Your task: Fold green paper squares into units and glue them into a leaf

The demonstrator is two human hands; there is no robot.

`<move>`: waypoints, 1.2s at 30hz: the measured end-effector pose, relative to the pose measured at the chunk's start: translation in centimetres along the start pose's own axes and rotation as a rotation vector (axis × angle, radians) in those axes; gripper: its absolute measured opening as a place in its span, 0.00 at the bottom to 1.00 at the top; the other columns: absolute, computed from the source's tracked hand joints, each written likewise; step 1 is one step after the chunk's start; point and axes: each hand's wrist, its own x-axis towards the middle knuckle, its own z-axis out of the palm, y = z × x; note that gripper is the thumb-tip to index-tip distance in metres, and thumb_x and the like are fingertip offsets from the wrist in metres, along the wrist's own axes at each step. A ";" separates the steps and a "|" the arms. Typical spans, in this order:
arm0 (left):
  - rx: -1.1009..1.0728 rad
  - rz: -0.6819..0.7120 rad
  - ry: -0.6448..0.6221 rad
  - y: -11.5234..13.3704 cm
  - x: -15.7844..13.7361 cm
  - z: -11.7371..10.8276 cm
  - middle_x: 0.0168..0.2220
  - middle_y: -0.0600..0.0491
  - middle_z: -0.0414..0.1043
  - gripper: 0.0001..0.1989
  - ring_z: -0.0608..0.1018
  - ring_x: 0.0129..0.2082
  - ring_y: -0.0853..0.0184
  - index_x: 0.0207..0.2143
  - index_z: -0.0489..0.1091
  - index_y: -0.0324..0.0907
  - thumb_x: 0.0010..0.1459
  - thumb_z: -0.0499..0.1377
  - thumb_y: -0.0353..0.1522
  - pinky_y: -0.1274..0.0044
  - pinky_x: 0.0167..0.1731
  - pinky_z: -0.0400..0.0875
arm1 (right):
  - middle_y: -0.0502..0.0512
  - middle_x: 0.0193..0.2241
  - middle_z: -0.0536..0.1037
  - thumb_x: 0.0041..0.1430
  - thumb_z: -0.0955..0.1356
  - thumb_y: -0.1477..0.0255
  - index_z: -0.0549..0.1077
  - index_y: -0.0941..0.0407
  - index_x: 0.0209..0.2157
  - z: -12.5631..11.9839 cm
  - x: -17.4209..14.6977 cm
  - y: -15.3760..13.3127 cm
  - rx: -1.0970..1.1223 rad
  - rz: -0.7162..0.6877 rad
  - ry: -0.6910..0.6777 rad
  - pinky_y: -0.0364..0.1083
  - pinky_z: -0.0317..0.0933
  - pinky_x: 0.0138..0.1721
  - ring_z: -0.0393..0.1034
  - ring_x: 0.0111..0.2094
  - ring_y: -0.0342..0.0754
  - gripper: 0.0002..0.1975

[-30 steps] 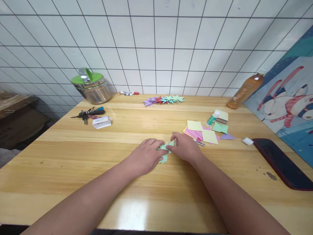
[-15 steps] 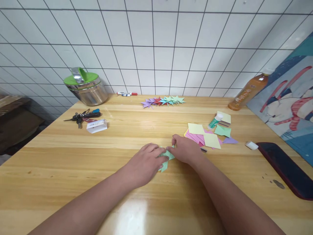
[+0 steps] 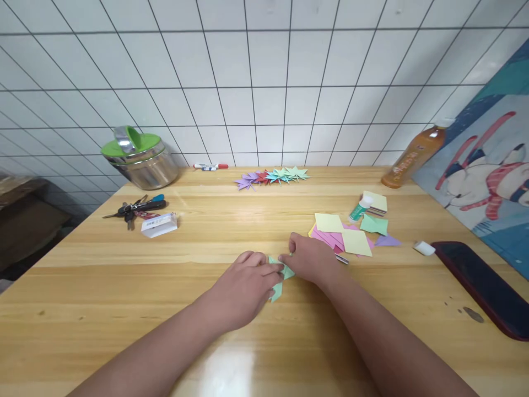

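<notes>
The left hand (image 3: 246,284), loosely spread, presses the pale-green folded paper (image 3: 276,291) on the wooden table (image 3: 165,281) while the right hand (image 3: 312,259), half-curled, grip unclear, has barely shifted at its edge, suggesting continued shaping.

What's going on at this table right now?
A person's left hand lies over a light green folded paper on the wooden table, while the right hand is at its right edge; any pinch is hidden. By the tiled wall lies a row of spiky purple, red, turquoise and green folded papers. Pale yellow paper squares and a glue stick are to the right.
</notes>
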 end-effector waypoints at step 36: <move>-1.264 -0.366 0.551 -3.1 0.2 1.4 0.40 0.49 0.70 0.49 0.73 0.43 0.61 0.61 0.45 0.45 0.40 0.67 0.44 0.70 0.43 0.66 | 0.53 0.37 0.73 0.56 0.63 0.73 0.66 0.54 0.30 -1.2 -3.8 0.0 0.711 -0.526 0.274 0.42 0.61 0.32 0.68 0.37 0.45 0.02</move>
